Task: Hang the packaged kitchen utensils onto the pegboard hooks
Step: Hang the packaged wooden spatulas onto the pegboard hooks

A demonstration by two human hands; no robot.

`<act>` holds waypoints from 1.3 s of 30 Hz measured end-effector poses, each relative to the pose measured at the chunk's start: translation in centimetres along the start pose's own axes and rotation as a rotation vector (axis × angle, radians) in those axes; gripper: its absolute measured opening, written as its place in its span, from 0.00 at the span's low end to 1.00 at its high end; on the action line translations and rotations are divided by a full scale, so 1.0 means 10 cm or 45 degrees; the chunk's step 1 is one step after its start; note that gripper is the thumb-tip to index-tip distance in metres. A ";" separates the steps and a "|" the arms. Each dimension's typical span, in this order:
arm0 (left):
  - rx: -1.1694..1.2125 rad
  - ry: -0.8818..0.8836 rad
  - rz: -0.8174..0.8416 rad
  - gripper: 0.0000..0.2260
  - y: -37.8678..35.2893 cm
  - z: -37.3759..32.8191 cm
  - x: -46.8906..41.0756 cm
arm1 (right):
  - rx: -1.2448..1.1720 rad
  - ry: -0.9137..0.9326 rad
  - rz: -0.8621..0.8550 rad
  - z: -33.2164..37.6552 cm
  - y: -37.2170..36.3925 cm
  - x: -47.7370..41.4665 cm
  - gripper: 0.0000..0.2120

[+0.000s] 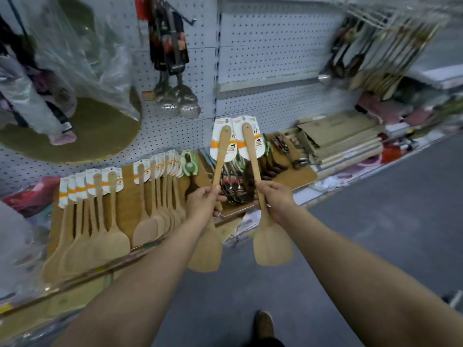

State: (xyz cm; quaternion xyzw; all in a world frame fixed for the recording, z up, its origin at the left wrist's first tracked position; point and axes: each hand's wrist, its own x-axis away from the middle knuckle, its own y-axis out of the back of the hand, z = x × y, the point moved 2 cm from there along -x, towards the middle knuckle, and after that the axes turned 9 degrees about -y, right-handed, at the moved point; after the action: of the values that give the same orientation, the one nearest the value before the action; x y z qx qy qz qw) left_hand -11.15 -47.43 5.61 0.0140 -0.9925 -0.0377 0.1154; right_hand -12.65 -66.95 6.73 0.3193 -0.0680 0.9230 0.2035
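Observation:
My left hand (204, 202) grips the handle of a wooden spatula (220, 156) with a white and orange card at its top. My right hand (275, 200) grips a second carded wooden spatula (253, 156) the same way. Both spatulas stand handle-up with their blades (273, 245) hanging below my hands. They are held side by side in front of the white pegboard (263, 46). More carded wooden spatulas (105, 221) lie in rows on the shelf to the left.
Metal skimmers (180, 98) in black packs hang on a pegboard hook at upper centre. Wooden and metal utensils (375, 53) hang at upper right. Plastic-wrapped round mats (82, 128) hang at left. Boxes and rolling pins (345, 141) fill the shelf at right. My shoe (263, 324) stands on the grey floor.

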 end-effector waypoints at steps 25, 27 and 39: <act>0.271 -0.375 0.404 0.04 -5.98 -1.88 0.02 | -0.560 0.447 -0.304 2.53 5.47 -0.86 0.08; 0.277 -0.381 0.411 0.04 -6.32 -1.99 -0.05 | -0.590 0.443 -0.316 2.70 5.77 -1.07 0.08; 0.319 -0.437 0.377 0.06 -8.33 -2.47 -1.27 | -0.492 0.464 -0.284 3.95 6.97 -2.82 0.06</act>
State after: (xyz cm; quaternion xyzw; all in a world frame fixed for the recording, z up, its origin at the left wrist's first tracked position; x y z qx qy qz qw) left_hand 8.45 -131.74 20.18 -0.1240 -0.9857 0.1010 -0.0530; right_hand 0.45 -149.65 20.75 0.1090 -0.1693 0.9070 0.3698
